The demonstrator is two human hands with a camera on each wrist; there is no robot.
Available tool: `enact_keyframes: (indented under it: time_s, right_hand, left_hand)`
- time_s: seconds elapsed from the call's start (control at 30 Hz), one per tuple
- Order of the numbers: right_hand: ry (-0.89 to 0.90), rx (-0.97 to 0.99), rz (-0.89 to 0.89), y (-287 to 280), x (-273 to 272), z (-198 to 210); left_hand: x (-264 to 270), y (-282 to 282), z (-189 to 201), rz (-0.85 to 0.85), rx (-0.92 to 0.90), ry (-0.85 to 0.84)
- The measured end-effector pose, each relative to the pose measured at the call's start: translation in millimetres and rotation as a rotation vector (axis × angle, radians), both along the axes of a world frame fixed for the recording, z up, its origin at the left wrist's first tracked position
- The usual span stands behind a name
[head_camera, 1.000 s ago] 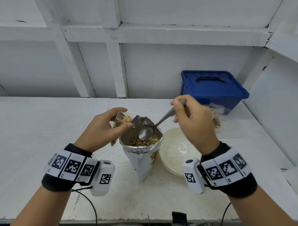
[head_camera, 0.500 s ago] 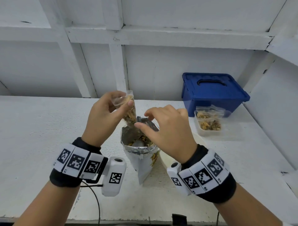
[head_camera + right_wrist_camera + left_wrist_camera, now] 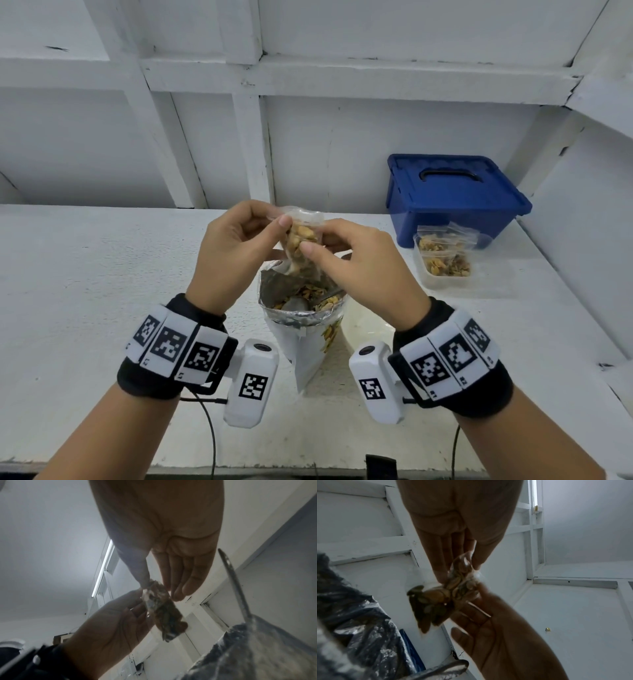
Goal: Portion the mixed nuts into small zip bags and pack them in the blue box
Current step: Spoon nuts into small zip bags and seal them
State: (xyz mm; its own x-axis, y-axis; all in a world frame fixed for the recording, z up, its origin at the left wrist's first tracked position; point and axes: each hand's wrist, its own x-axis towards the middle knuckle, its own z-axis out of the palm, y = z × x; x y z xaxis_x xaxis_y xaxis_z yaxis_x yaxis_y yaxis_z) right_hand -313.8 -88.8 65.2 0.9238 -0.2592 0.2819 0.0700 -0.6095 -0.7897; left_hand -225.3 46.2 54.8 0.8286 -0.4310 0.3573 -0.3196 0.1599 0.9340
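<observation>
Everywhere white — counter (image 3: 102,291), panelled wall (image 3: 342,144)

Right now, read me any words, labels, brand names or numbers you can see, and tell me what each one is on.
No text can be read.
Wristband tags: black-and-white square code patterns, with tiny marks at their edges too small to read.
White wrist cameras: the same code patterns, no words.
Foil nut pouch: printed front turned away, unreadable.
Blue lidded plastic box: no label visible.

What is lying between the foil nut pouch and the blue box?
In the head view, a clear tub of filled zip bags, between pouch and blue box.
</observation>
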Motion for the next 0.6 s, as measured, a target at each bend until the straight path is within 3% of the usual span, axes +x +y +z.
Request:
enact_keyframes:
  time_s: [0.23,0.43,0.53,0.6]
  right_hand:
    - [-0.099,0.175,-0.034,-2.1,5.9,0.4]
    - [-0.172,0.301,-0.045,-21.7,-2.3,12.3]
    - [-0.233,0.299,-0.129,-44.6,-12.6,20.6]
    - [-0.264,0.274,-0.196,-61.5,-20.6,21.3]
  left_hand:
    - [1.0,3.2,-2.4,0.028,0.049,-0.087]
    - [12.7,19.6,-7.9,0.085,0.218,-0.142]
    - [33.2,33.7,-28.5,0.183,0.379,-0.131]
    - [48.9,42.4,-50.2,0.218,0.596,-0.156]
